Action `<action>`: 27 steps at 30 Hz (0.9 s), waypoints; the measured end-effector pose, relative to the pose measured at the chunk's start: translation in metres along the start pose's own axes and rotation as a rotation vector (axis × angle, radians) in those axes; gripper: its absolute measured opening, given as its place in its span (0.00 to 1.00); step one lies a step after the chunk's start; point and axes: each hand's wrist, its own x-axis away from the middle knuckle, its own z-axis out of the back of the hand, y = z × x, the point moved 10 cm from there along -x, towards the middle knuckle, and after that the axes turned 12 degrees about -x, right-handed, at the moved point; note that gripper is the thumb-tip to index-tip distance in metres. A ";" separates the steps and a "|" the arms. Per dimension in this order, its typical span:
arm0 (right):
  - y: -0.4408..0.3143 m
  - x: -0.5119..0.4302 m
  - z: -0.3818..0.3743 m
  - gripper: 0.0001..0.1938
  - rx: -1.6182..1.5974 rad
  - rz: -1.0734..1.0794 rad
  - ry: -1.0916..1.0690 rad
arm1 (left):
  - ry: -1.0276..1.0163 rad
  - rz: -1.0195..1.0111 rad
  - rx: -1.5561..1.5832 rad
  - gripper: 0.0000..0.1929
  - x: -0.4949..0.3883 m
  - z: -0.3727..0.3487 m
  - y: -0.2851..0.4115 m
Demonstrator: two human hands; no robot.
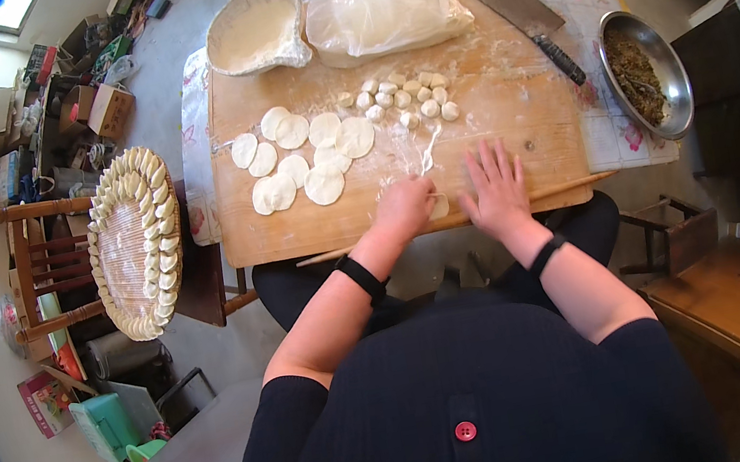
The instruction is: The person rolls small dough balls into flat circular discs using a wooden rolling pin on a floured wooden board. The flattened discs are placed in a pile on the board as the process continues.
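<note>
My left hand is curled at the near edge of the wooden board, at the left rim of a small dough wrapper; its fingertips are hidden. My right hand lies with fingers spread on or just above a thin wooden rolling pin, right of that wrapper. Whether the palm touches the pin cannot be told. Several round dough wrappers lie at the board's left, some overlapping. Beyond my hands sit several small floured dough pieces, with a streak of flour nearer to me.
At the board's far side are a flour container, a clear plastic bag with pale contents and a cleaver. A metal bowl of filling stands right. A round tray of dumplings rests on a wooden chair left.
</note>
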 end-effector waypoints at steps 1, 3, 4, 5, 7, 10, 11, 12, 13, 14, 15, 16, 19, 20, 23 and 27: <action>-0.001 0.019 -0.006 0.38 -0.009 0.000 -0.059 | 0.040 0.033 0.067 0.09 0.001 0.005 -0.005; -0.003 0.032 -0.006 0.39 0.046 0.041 -0.034 | -0.161 0.139 0.235 0.10 0.007 -0.005 -0.015; -0.001 0.019 -0.005 0.38 0.053 0.035 -0.021 | -0.221 0.138 0.260 0.10 0.010 -0.005 -0.011; 0.001 0.005 -0.006 0.38 0.061 0.030 -0.009 | -0.281 0.137 0.286 0.10 0.012 -0.005 -0.006; 0.002 -0.030 0.007 0.37 0.060 0.013 0.099 | -0.257 0.077 0.029 0.10 0.006 0.006 0.010; 0.003 -0.050 0.013 0.37 0.047 -0.002 0.140 | -0.157 0.014 -0.171 0.10 -0.007 0.005 0.020; 0.002 -0.042 0.011 0.38 0.040 0.013 0.140 | -0.096 -0.035 -0.174 0.10 -0.006 0.006 0.024; 0.000 -0.032 0.009 0.38 0.034 0.028 0.141 | -0.034 -0.084 -0.177 0.10 -0.004 0.006 0.027; -0.001 -0.016 0.003 0.38 0.033 0.027 0.086 | 0.026 -0.127 -0.176 0.10 -0.001 0.007 0.030; -0.001 0.005 -0.003 0.38 0.031 0.025 0.031 | -0.020 -0.028 -0.032 0.09 -0.001 0.001 0.014; -0.001 0.023 -0.009 0.38 0.027 0.019 -0.024 | -0.068 0.070 0.111 0.09 0.001 -0.001 -0.002; -0.003 0.033 -0.009 0.38 0.052 0.040 -0.018 | -0.116 0.169 0.254 0.09 0.004 -0.006 -0.016; 0.002 -0.001 -0.006 0.38 0.041 -0.006 0.019 | -0.270 0.175 0.362 0.09 0.012 -0.011 -0.009; 0.002 -0.020 0.002 0.37 0.030 -0.026 0.055 | -0.287 0.128 0.199 0.10 0.006 -0.008 -0.001; 0.006 -0.058 0.013 0.37 0.044 -0.042 0.126 | -0.102 0.005 -0.157 0.10 -0.009 0.004 0.013; -0.003 -0.012 0.002 0.37 0.002 -0.005 0.065 | -0.081 0.181 0.108 0.11 -0.003 -0.002 -0.014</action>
